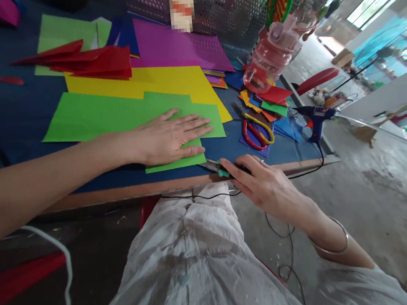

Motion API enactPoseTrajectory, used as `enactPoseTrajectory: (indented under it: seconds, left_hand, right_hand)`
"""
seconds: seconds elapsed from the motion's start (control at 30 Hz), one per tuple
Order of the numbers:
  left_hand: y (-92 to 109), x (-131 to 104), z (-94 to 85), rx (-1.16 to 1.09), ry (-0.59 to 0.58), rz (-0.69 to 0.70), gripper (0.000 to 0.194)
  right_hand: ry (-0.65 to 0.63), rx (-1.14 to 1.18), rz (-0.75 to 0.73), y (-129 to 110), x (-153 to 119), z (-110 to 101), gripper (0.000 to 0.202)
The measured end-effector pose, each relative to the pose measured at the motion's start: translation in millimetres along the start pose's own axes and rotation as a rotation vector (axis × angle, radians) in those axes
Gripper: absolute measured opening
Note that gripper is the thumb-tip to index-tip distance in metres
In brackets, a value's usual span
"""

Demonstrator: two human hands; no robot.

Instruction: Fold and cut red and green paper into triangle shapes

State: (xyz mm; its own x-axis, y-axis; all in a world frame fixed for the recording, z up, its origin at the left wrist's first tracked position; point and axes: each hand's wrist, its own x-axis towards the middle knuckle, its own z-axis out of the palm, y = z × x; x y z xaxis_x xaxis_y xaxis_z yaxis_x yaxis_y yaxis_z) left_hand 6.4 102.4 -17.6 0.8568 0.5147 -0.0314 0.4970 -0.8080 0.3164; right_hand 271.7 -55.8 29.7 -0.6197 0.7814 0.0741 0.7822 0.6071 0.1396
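My left hand (173, 135) lies flat with spread fingers on green paper (96, 115) near the table's front edge. A smaller green piece (176, 164) shows under its thumb. Closed around the dark handle of a small cutting tool (212, 165) with a teal part is my right hand (259, 181). The tool's metal tip touches or nearly touches the lower right corner of the green paper. Behind the green paper is a yellow sheet (183, 80), with folded red paper (106, 63) on its left part.
Red-and-yellow scissors (257, 131) lie right of the papers, near paper scraps (273, 101) and a pink bottle (270, 59). A blue glue gun (316, 121) with a cord sits at the right edge. A purple sheet (176, 45) lies further back.
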Motion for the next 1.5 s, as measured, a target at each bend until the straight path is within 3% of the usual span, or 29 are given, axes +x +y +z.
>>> enactPoseTrajectory:
  seconds: [0.3,0.5,1.0,1.27,1.37,1.5]
  left_hand:
    - [2,0,-2.0,0.023,-0.032,-0.027,0.074]
    - [4,1,-4.3,0.073,-0.047,-0.041,0.077]
    - [10,1,-5.4,0.119,-0.05,-0.091,0.077]
    - [33,-7,-4.0,0.226,0.086,-0.344,0.08]
    - [29,-6,-12.3,0.266,0.079,-0.307,0.078]
    - [13,0,-18.1,0.258,-0.028,-0.201,0.067]
  right_hand:
    - [0.005,0.018,0.011,-4,2,2,0.046]
    - [0.084,-0.03,-0.049,-7,0,-1,0.042]
    - [0.081,-0.068,0.011,-18,-4,-1,0.044]
    - [0.024,-0.007,-0.001,5,2,-2,0.046]
    - [0.004,-0.03,-0.035,15,7,-3,0.046]
    - [0.018,-0.022,-0.082,20,12,-2,0.046]
